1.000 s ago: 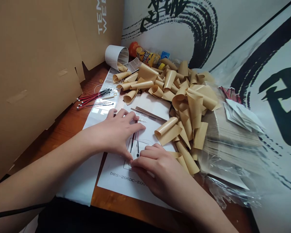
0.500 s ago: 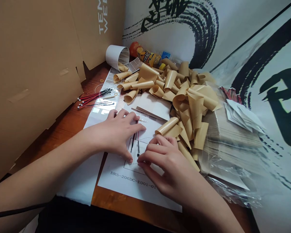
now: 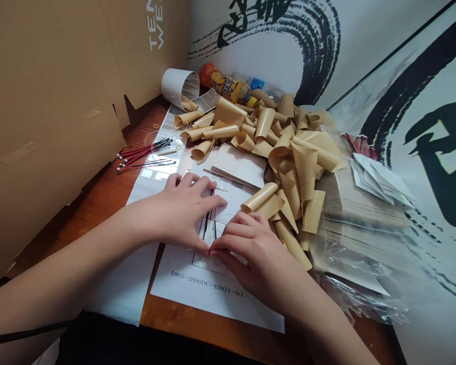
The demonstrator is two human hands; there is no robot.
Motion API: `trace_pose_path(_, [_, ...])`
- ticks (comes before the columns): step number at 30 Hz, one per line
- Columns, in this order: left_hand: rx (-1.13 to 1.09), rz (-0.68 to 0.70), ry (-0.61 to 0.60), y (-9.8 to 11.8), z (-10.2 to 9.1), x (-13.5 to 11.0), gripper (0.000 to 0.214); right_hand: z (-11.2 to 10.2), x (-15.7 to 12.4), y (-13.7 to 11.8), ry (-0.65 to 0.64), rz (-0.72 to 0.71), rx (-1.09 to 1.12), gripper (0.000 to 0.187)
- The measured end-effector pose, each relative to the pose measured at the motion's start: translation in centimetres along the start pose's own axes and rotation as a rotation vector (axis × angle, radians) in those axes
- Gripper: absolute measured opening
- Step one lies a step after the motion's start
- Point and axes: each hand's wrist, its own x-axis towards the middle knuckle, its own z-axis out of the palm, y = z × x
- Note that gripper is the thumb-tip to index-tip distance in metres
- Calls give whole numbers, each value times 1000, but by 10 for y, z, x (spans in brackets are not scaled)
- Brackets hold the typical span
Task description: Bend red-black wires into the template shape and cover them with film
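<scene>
A red and black wire lead point(image 3: 215, 223) lies on a printed white sheet point(image 3: 175, 299) marked DRS-206DC-E001-01. My left hand point(image 3: 184, 210) rests over its upper part, fingers spread flat and apart. Thumb and forefinger of my right hand point(image 3: 247, 246) are pinched together at the lead's near end, touching my left thumb tip. That end is hidden by the fingertips. A bundle of similar red and black leads point(image 3: 144, 154) with small white connectors lies beyond my left hand.
Many curled brown paper pieces point(image 3: 264, 124) are heaped behind and right of the sheet. A stack of brown sheets in clear plastic point(image 3: 365, 223) stands at the right. Cardboard point(image 3: 53, 101) walls the left. At the back lie a label roll point(image 3: 175, 83) and a drink bottle point(image 3: 231, 88).
My right hand has moved slightly left, and its fingertips now cover the lead's black end and meet my left thumb. The left hand stays nearly in place.
</scene>
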Motion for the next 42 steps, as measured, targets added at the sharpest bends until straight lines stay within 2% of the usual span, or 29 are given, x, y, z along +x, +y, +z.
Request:
trace_pose_path(6, [22, 0, 5, 1, 2, 1, 85, 3, 1, 0, 17, -20, 55, 18])
trace_pose_path(17, [4, 2, -24, 0, 0, 1, 89, 5, 1, 3, -3, -6, 6, 17])
trace_pose_path(27, [17, 15, 17, -1, 4, 1, 89, 11, 2, 4, 67, -51, 28, 17])
trace_pose_path(33, [15, 14, -2, 0, 4, 1, 90, 11, 3, 4, 107, -47, 43, 16])
trace_pose_path(42, [21, 18, 0, -1, 5, 1, 91, 13, 3, 3, 69, -32, 3, 16])
